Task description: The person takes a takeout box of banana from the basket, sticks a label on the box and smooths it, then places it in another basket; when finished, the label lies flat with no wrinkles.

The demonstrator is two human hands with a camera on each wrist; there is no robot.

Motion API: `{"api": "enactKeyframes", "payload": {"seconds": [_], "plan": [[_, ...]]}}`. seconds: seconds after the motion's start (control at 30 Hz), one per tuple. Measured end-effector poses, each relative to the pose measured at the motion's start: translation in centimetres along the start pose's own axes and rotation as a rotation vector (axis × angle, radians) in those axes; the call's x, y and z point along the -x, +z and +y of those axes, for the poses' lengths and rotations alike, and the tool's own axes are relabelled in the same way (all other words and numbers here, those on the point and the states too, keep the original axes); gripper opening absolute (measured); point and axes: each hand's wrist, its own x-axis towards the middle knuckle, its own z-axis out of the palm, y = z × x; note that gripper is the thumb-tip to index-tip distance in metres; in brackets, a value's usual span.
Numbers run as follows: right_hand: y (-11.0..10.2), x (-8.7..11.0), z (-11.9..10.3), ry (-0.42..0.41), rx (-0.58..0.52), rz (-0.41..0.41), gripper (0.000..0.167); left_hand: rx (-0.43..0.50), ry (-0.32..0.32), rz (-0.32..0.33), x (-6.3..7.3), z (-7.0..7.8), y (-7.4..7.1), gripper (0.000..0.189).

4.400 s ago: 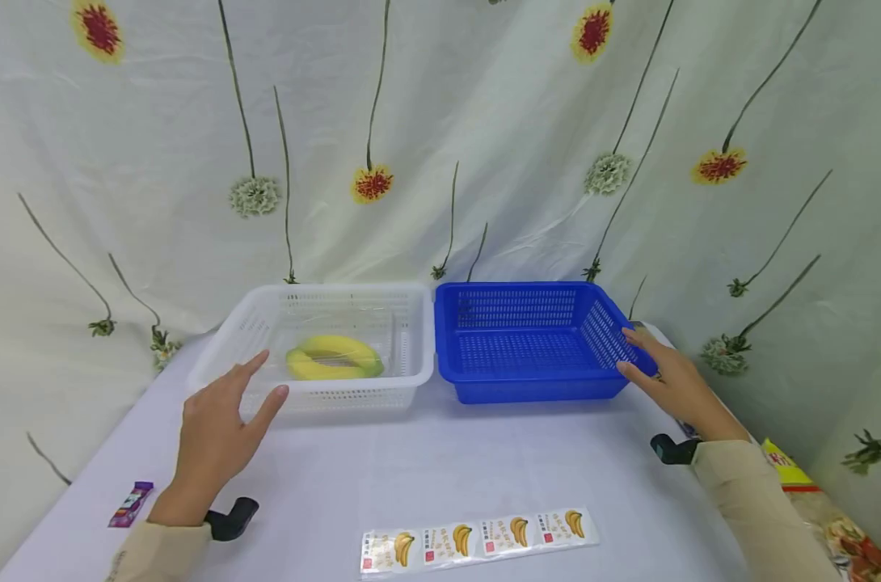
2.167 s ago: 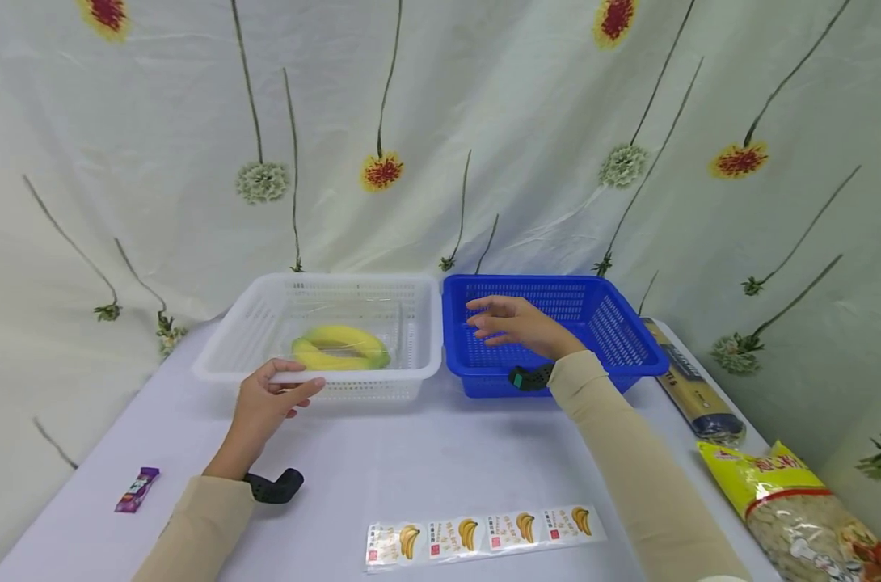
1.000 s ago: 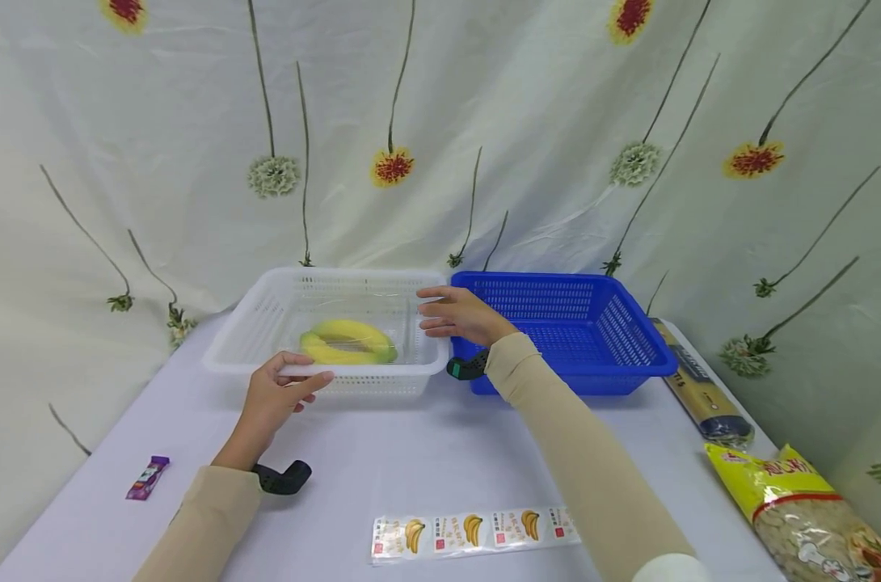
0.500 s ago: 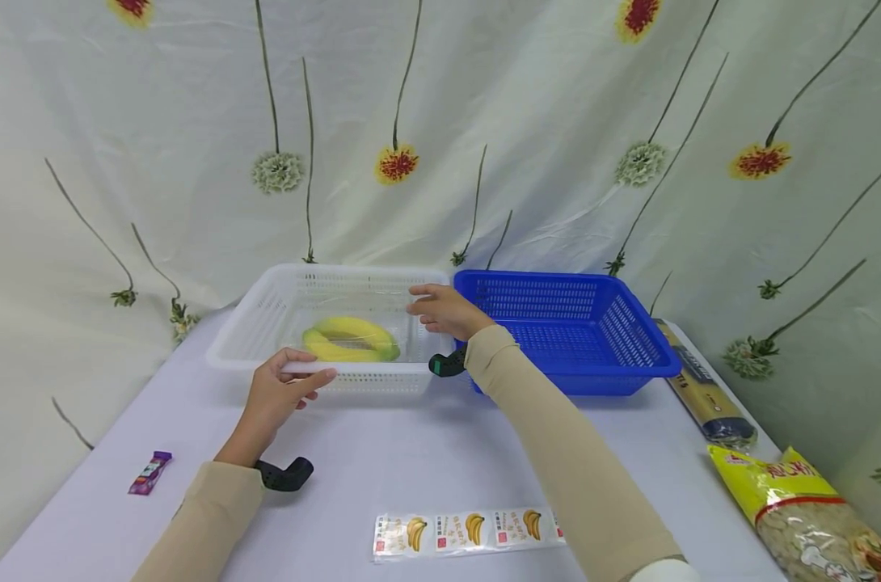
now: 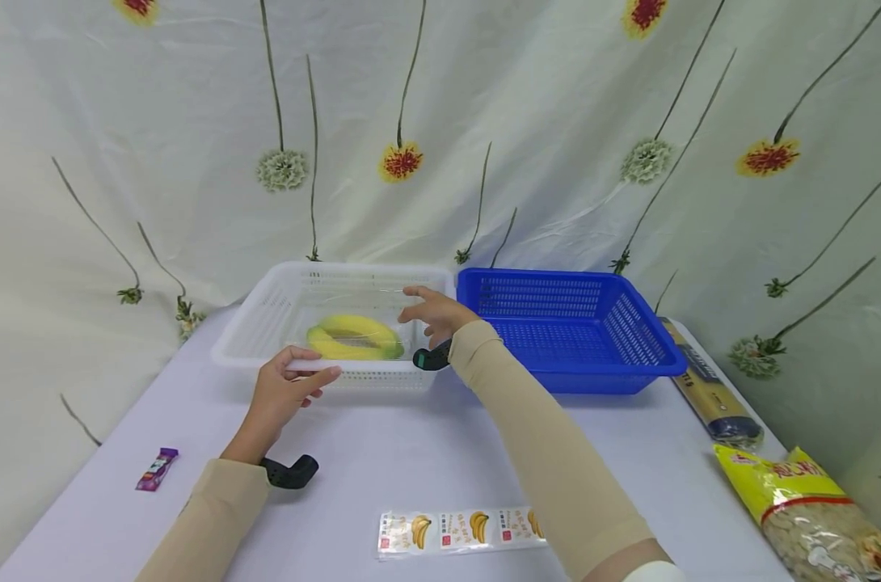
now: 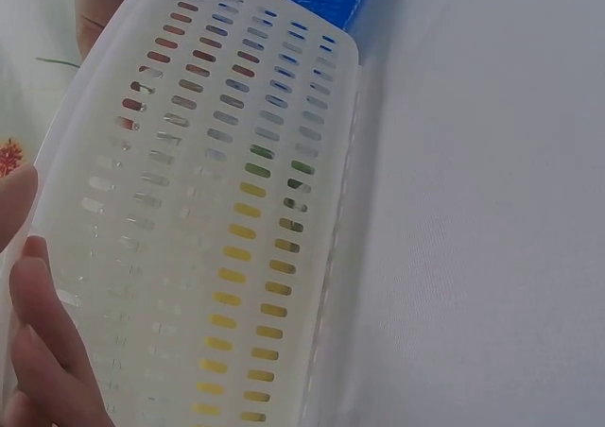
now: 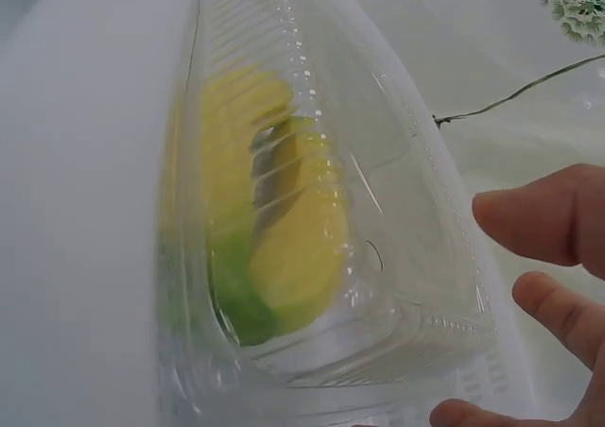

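My left hand point(image 5: 279, 396) grips the front rim of a white plastic basket point(image 5: 382, 366), thumb on the near side. In that basket lies a clear plastic box point(image 7: 406, 210) with two yellow bananas point(image 5: 353, 352), green at their ends, inside it. My right hand point(image 5: 440, 314) hovers over the basket's right part, by the right end of the clear box. Its thumb and fingers are spread in the right wrist view, with nothing between them. Through the slots of the white basket's wall point(image 6: 217, 144), the yellow of the bananas shows in the left wrist view.
A blue basket point(image 5: 579, 380) stands right beside the white one. Along the right edge lie a long brown and dark packet point(image 5: 717, 396) and a yellow-topped food bag point(image 5: 804, 509). A banana-printed sticker strip point(image 5: 455, 529) lies in front, a purple wrapped snack point(image 5: 157, 470) at left.
My right hand has travelled left from beside the blue basket, across it, to over the white basket. My left hand has taken hold of the white basket's front rim.
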Motion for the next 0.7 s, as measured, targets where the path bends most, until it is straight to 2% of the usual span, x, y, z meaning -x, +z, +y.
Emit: {"api": "enactKeyframes", "payload": {"seconds": [0.13,0.43,0.7], "plan": [[0.3,-0.1,-0.1,0.036,0.045,0.0,0.083,-0.003,-0.001,0.002,0.0,0.0,0.1,0.055],[1.0,-0.2,0.1,0.028,0.181,-0.018,0.087,-0.002,-0.009,0.003,0.1,0.3,0.1,0.055],[1.3,-0.1,0.2,0.025,0.183,-0.018,0.087,-0.008,-0.009,0.002,0.0,0.1,0.0,0.055]]}}
